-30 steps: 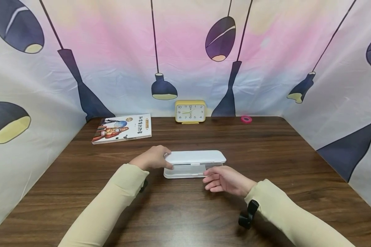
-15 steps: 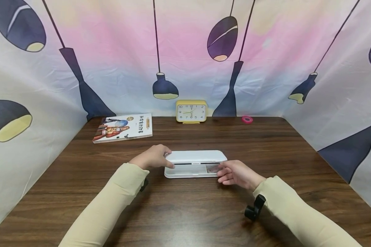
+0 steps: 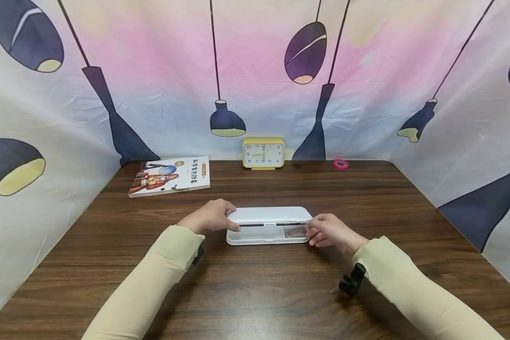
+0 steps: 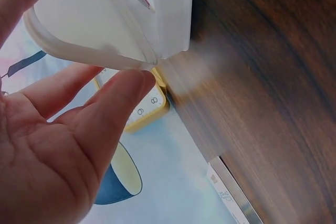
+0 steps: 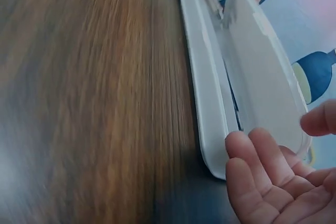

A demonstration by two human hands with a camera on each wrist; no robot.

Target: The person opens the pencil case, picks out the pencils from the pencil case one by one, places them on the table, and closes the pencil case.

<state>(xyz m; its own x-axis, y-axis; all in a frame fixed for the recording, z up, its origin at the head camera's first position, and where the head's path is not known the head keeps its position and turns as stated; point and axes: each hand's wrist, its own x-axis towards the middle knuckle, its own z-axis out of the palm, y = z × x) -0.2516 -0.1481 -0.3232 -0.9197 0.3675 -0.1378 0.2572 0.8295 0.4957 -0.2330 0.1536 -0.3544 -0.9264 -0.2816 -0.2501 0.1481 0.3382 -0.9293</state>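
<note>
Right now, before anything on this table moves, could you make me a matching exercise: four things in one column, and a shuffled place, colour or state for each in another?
Things
1. Case
2. Clock
3. Book
4. Disc

Descriptions
A. Pink, to the right of the clock in the head view
B. White, partly open
C. Lying flat, to the left of the clock in the head view
D. Yellow-framed, standing upright

Right pairs: 1-B, 2-D, 3-C, 4-A.
</note>
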